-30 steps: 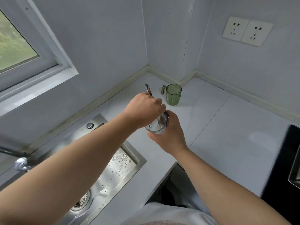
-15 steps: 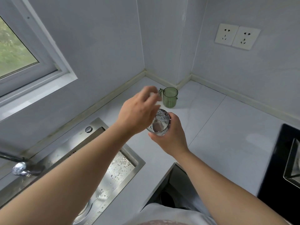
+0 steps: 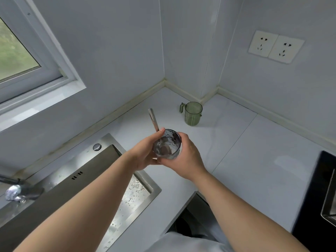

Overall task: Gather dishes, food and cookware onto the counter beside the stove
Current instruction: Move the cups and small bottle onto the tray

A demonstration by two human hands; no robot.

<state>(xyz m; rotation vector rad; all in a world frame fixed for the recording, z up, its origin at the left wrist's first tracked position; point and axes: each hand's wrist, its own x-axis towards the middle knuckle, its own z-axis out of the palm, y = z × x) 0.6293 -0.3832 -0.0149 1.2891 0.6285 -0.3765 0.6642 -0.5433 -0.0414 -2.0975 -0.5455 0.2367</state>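
Note:
A clear drinking glass (image 3: pixel 167 144) is held above the white counter (image 3: pixel 245 151), just right of the sink. My right hand (image 3: pixel 185 157) grips it from the right side. My left hand (image 3: pixel 145 151) cups its left side, thumb at the rim. A spoon (image 3: pixel 154 120) stands in the glass, its bowl at the bottom and its handle leaning out to the upper left. A green translucent mug (image 3: pixel 192 113) with a handle stands upright on the counter near the back corner, apart from both hands.
A steel sink (image 3: pixel 101 170) lies to the left with a tap (image 3: pixel 16 191) at its far left. A black stove top (image 3: pixel 316 197) with a metal pan edge (image 3: pixel 329 202) is at the right. Wall sockets (image 3: pixel 276 46) sit above the counter.
My left hand let go of the spoon's handle, dropped from above the glass and now cups the glass's left side. The spoon handle is in plain sight again.

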